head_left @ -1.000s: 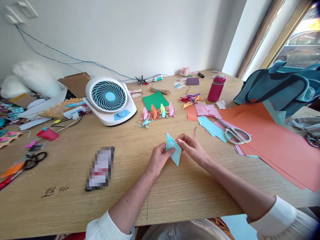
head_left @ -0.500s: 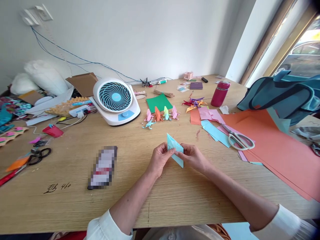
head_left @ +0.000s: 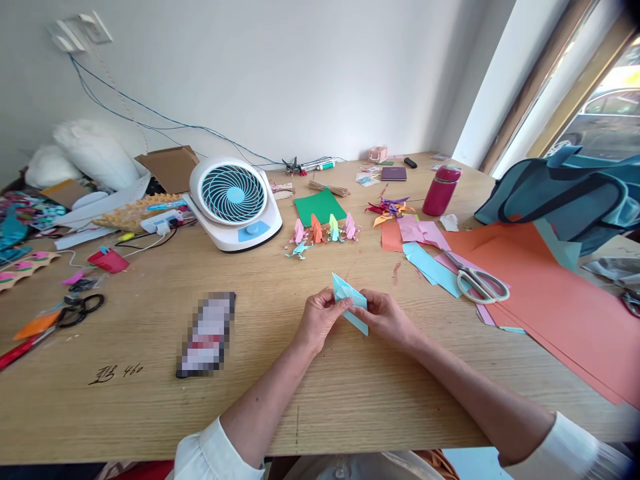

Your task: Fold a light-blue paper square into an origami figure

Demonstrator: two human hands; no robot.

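Note:
A light-blue folded paper (head_left: 358, 322) is held between my two hands above the near middle of the table. My left hand (head_left: 320, 321) pinches its left side, thumb lying across the front. On the right side, my right hand (head_left: 384, 317) grips it with thumb and fingers, the thumbs close together. The fingers behind the paper are partly hidden. Beyond my hands stand several small origami figures: pink (head_left: 299, 231), orange (head_left: 316, 229), green (head_left: 333, 228) and another pink one. A light-blue origami figure (head_left: 299, 250) lies in front of them.
A white fan (head_left: 273, 217) stands behind left, a phone-like pixelated item (head_left: 206, 337) nearer. Scissors (head_left: 483, 285) lie on coloured paper at right, beside orange sheets (head_left: 560, 320). A red bottle (head_left: 441, 192) and blue bag (head_left: 555, 193) stand behind. Black-handled scissors (head_left: 80, 311) lie far left.
The upper point of the blue paper sits slightly lower and leans a little more. Both hands keep their grip, almost unmoved. The whole view has shifted very slightly.

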